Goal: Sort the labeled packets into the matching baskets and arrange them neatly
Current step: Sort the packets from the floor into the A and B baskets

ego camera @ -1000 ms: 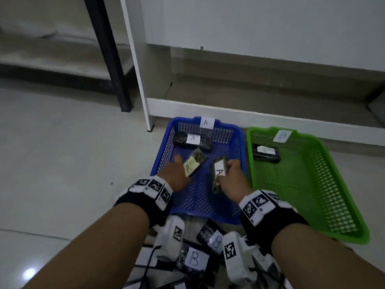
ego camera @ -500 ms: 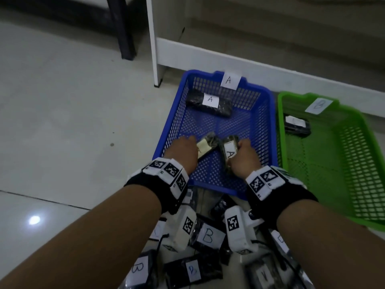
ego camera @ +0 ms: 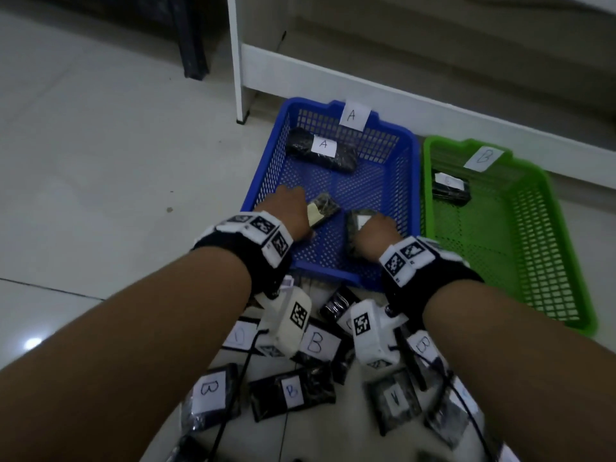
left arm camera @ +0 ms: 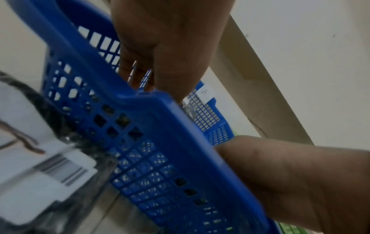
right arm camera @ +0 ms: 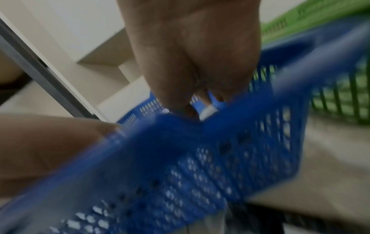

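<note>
The blue basket (ego camera: 330, 273) carries an "A" tag (ego camera: 353, 115) on its far wall, and one black packet marked A (ego camera: 320, 155) lies at its back left. My left hand (ego camera: 290, 211) reaches over the near rim and holds a tilted packet with a yellowish label (ego camera: 323, 210). Beside it, my right hand (ego camera: 375, 233) pinches another black packet (ego camera: 358, 221) by its white label. In the left wrist view my left hand (left arm camera: 166, 47) dips behind the blue rim (left arm camera: 160, 102). In the right wrist view my right hand (right arm camera: 192, 55) pinches the white label (right arm camera: 208, 112).
The green basket (ego camera: 500, 245), tagged "B" (ego camera: 483, 158), stands to the right with one packet (ego camera: 450, 188) at its back. Several loose packets, some marked B (ego camera: 313, 345) (ego camera: 210, 391), lie on the floor under my wrists. A white shelf base (ego camera: 433, 108) runs behind both baskets.
Both hands, still holding their packets, have drawn back and down toward the blue basket's near end. The head view has tilted down, so more loose packets show.
</note>
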Available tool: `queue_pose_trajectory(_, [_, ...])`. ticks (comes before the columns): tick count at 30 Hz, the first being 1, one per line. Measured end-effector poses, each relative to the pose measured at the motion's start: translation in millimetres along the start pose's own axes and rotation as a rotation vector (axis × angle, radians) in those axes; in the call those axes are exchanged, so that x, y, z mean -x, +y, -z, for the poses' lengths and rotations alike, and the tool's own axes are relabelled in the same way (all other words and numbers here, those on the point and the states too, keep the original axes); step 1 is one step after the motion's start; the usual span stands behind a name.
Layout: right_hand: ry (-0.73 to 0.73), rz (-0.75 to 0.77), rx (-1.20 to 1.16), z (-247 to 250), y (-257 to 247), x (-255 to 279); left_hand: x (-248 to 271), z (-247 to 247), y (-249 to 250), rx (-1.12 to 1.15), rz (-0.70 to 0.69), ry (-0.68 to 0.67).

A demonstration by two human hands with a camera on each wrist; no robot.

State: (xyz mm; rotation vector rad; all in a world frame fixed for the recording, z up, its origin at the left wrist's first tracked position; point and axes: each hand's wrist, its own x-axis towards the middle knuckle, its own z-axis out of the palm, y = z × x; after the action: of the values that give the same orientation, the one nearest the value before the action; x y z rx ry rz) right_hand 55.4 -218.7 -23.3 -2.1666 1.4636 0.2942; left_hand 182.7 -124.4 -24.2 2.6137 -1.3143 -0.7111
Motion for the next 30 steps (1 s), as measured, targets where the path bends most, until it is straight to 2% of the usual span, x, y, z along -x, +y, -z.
queue_pose_trajectory(3, [-0.004,0.126,0.005,29.9,2.5,13.9,8.0,7.7,14.6,0.031,-0.078,0.061])
queue_pose_trajectory(7, [0.059,0.293,0.007,66.8,21.3,41.6,31.3,20.5,35.9,0.109,-0.324,0.153])
queue_pose_trajectory(11, [0.128,0.395,-0.046,85.6,61.6,79.4,68.5,33.7,60.0,0.065,-0.465,0.147])
queue_pose_trajectory(16, [0.101,0.564,0.062,92.6,111.4,129.8,117.2,11.7,88.8,-0.113,-0.469,-0.010])
queue_pose_trajectory(20, [0.101,0.602,0.111,84.5,161.6,147.7,148.2,-47.9,101.9,-0.117,-0.385,-0.120])
queue_pose_trajectory(22, [0.053,0.598,0.193,69.7,186.8,144.0,155.4,-74.8,104.7,-0.130,-0.388,-0.188])
queue_pose_trajectory(27, [-0.195,0.632,0.469,44.6,225.3,130.4,160.6,-108.1,117.7,-0.225,-0.437,-0.278])
queue_pose_trajectory(30, [-0.224,0.627,0.604,32.8,241.1,128.4,161.0,-117.4,126.1,-0.285,-0.401,-0.301])
